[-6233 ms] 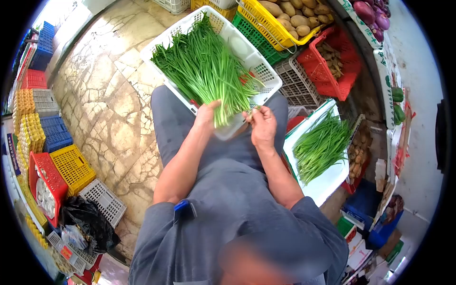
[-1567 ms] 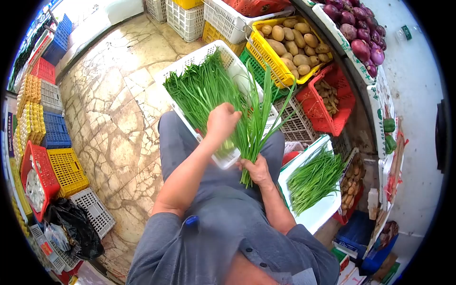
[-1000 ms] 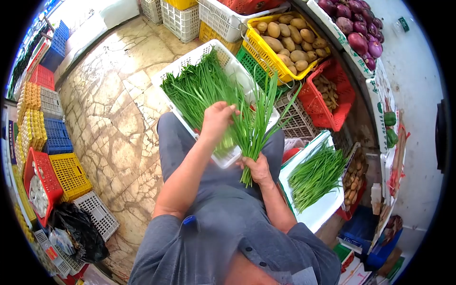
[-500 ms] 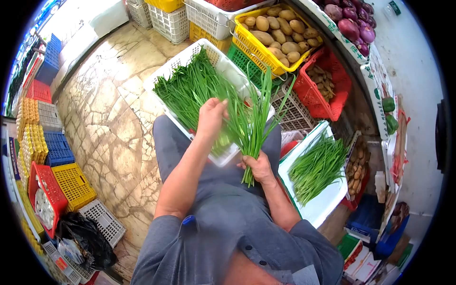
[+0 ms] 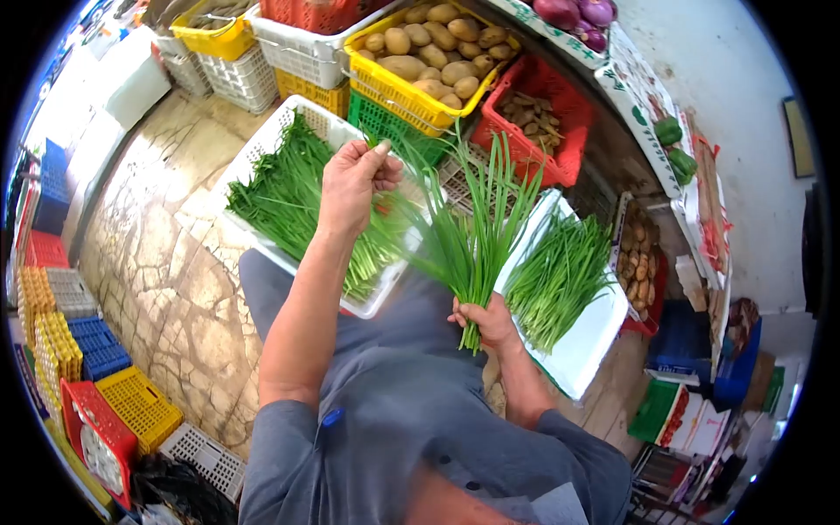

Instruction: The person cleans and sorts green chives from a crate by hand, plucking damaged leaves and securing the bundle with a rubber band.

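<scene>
My right hand [image 5: 486,322] is wrapped round the lower stems of a bunch of Chinese chives [image 5: 477,249], whose long green leaves fan upward. My left hand [image 5: 354,185] is raised over the white basket, its thumb and fingers pinched together; a bit of green shows by the fingertips, but I cannot make out what they hold. Beneath it, loose chives [image 5: 289,192] fill much of the white plastic basket [image 5: 241,166] in front of my knees. To the right, more chives [image 5: 560,280] lie in a neat heap on a white foam tray [image 5: 586,363].
Beyond the basket stand a yellow crate of potatoes [image 5: 433,52] and a red crate of ginger-like roots [image 5: 529,118]. Green peppers [image 5: 674,149] lie on a shelf at right. Egg trays [image 5: 57,346] and stacked crates [image 5: 140,407] line the left side.
My left hand has lifted away from the chive bunch, up over the basket's far side. The right hand keeps its hold on the bunch. The view has turned, shifting the basket leftward.
</scene>
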The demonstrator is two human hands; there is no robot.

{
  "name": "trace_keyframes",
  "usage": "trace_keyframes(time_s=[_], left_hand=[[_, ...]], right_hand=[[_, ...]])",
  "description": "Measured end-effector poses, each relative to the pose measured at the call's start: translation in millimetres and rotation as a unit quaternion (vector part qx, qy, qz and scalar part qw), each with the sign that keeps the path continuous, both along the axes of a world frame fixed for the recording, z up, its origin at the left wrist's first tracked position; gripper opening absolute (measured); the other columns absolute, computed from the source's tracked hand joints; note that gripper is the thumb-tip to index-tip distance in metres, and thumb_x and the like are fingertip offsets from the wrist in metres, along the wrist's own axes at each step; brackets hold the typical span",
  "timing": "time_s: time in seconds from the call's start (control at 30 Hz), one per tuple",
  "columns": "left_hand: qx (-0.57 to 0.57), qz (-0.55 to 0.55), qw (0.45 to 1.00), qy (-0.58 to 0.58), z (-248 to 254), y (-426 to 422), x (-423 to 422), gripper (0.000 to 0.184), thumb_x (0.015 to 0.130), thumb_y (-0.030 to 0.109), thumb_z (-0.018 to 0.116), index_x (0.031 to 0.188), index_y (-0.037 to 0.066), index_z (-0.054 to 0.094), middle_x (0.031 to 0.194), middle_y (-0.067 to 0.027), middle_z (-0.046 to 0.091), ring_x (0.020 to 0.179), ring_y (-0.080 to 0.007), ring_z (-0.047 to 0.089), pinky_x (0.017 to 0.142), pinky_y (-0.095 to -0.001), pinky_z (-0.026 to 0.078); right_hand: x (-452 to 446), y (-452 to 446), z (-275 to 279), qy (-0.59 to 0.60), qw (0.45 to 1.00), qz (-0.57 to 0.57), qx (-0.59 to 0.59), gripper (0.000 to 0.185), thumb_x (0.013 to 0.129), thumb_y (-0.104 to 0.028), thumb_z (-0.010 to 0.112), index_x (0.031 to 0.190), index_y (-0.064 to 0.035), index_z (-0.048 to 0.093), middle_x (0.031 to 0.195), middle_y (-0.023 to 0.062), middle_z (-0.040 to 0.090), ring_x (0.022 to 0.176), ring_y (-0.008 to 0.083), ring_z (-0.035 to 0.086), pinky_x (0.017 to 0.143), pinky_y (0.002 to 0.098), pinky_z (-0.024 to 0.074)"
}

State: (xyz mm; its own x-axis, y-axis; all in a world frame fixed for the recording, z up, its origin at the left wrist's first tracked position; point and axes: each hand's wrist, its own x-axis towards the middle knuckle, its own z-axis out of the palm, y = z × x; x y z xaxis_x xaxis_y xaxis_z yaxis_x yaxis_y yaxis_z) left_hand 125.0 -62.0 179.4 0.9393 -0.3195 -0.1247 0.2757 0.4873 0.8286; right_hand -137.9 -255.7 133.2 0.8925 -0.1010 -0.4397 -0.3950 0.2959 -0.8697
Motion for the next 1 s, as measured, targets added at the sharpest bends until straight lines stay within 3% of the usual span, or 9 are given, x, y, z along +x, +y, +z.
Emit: trace_keyframes(time_s=[0.33,0.43,0.6,0.63,0.73,0.77,0.87,0.97,1.0], left_hand=[[-0.005,-0.101,0.994,0.043,-13,-86,3,0.018,0.097,0.017,0.068,0.089,0.008,0.054,0.079,-0.0071,0.069,0.064,-0.0144,0.066,0.058,-0.0252,0.054],[0.07,-0.087,0.993,0.047,-36,-115,9,0.017,0.096,0.016,0.068,0.092,0.006,0.055,0.08,-0.0067,0.068,0.062,-0.0135,0.063,0.056,-0.0246,0.052],[0.196,-0.197,0.961,-0.005,-99,-172,8,0.031,0.09,0.02,0.073,0.106,-0.001,0.058,0.079,-0.0062,0.066,0.064,-0.0117,0.061,0.054,-0.0264,0.049],[0.332,-0.199,0.921,-0.053,-102,-181,-3,0.051,0.086,0.025,0.075,0.119,-0.009,0.055,0.087,-0.0167,0.07,0.074,-0.0241,0.068,0.064,-0.0349,0.054],[0.531,-0.187,0.786,-0.255,-122,-204,-15,0.071,0.084,0.03,0.074,0.132,-0.014,0.046,0.101,-0.0287,0.069,0.09,-0.0381,0.07,0.081,-0.0418,0.055],[0.518,-0.198,0.791,-0.257,-128,-208,-15,0.066,0.084,0.033,0.073,0.128,-0.012,0.053,0.107,-0.0309,0.068,0.103,-0.0426,0.067,0.093,-0.0451,0.051],[0.425,-0.104,0.859,-0.266,-107,-209,-21,0.045,0.086,0.032,0.071,0.11,-0.005,0.067,0.105,-0.0268,0.071,0.106,-0.039,0.068,0.096,-0.0445,0.051],[0.363,-0.09,0.907,-0.195,-27,-193,-30,0.031,0.089,0.03,0.068,0.1,0.001,0.073,0.1,-0.0235,0.072,0.104,-0.0322,0.07,0.096,-0.0422,0.051],[0.352,-0.116,0.908,-0.195,-13,-187,-28,0.041,0.087,0.026,0.069,0.123,0.007,0.07,0.106,-0.0269,0.071,0.106,-0.0313,0.07,0.097,-0.0404,0.051]], right_hand=[[-32,-35,-15,0.02,0.992,-0.05,-0.111,0.012,0.091,-0.002,0.064,0.101,0.0033,0.064,0.087,0.0078,0.065,0.069,0.014,0.061,0.079,0.0372,0.0584],[-52,-49,-25,-0.008,0.992,-0.075,-0.099,0.02,0.089,-0.007,0.067,0.107,0.0016,0.064,0.085,0.0067,0.069,0.073,0.0158,0.067,0.07,0.0316,0.0557],[-86,-64,-18,-0.006,0.983,-0.124,-0.133,0.015,0.09,-0.003,0.063,0.104,0.0024,0.064,0.088,0.0072,0.067,0.072,0.0146,0.063,0.078,0.0351,0.0568],[-93,-65,-16,0.0,0.981,-0.138,-0.136,0.01,0.091,-0.001,0.061,0.1,0.0031,0.063,0.089,0.0081,0.065,0.07,0.0145,0.061,0.081,0.0376,0.0578],[-109,-70,-20,-0.002,0.975,-0.153,-0.161,0.009,0.091,-0.001,0.061,0.099,0.0027,0.064,0.09,0.0078,0.066,0.07,0.0143,0.061,0.079,0.036,0.057],[-112,-71,-21,-0.004,0.974,-0.156,-0.166,0.009,0.091,-0.001,0.061,0.099,0.0025,0.064,0.09,0.0076,0.066,0.07,0.0142,0.061,0.078,0.0355,0.0568],[-114,-72,-25,-0.008,0.971,-0.162,-0.174,0.009,0.09,-0.001,0.061,0.098,0.0019,0.064,0.09,0.0073,0.066,0.07,0.0139,0.061,0.077,0.0342,0.056],[-111,-74,-27,0.009,0.971,-0.158,-0.177,0.01,0.091,-0.003,0.062,0.099,0.0013,0.065,0.091,0.0076,0.067,0.071,0.0142,0.062,0.077,0.0332,0.0555],[-110,-75,-27,0.024,0.972,-0.152,-0.179,0.01,0.091,-0.003,0.061,0.1,0.0012,0.066,0.091,0.008,0.067,0.072,0.0146,0.063,0.077,0.0331,0.0556]])
